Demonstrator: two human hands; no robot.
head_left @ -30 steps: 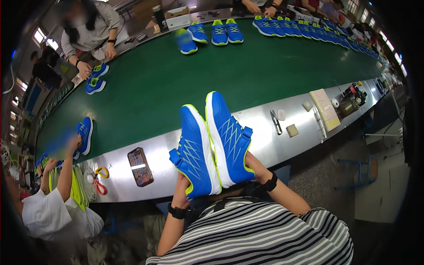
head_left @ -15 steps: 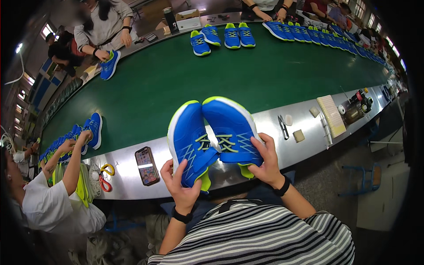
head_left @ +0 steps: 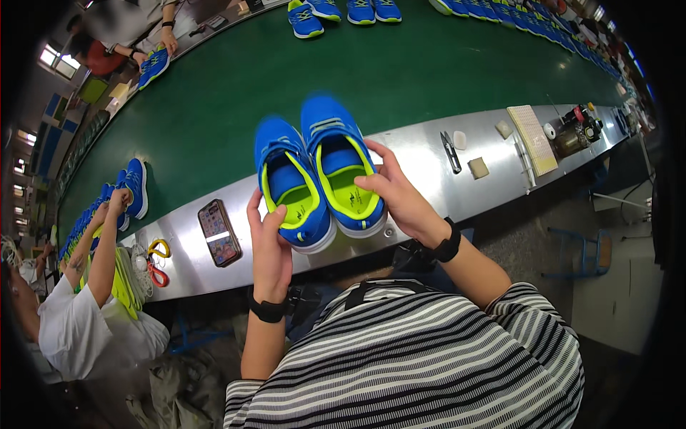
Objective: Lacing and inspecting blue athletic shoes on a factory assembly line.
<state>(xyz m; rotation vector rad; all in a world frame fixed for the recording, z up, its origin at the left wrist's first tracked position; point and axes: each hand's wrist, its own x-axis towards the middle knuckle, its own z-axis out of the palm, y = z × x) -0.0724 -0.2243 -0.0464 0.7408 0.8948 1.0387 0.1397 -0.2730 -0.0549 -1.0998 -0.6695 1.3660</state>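
A pair of blue sneakers with lime-green linings and white soles is held side by side over the table edge, heels toward me, openings tilted up. My left hand (head_left: 270,247) grips the heel of the left sneaker (head_left: 283,136), its thumb at the collar. The right sneaker (head_left: 330,114) is in my right hand (head_left: 394,184), whose thumb reaches inside over the green insole. Both toes are blurred above the green belt. Fingers beneath the shoes are partly hidden.
The green belt (head_left: 214,121) runs behind a metal ledge (head_left: 429,154). On it lie a phone (head_left: 219,232), thread snips (head_left: 451,152), a yellow pad (head_left: 532,139) and small blocks (head_left: 478,169). At left, a co-worker (head_left: 103,314) handles sneakers; another (head_left: 153,32) works across. More sneakers (head_left: 361,11) line the far side.
Both sneakers have tipped over from showing their uppers and laces to showing their openings and insoles. My hands have shifted up and left with them, and the view has moved.
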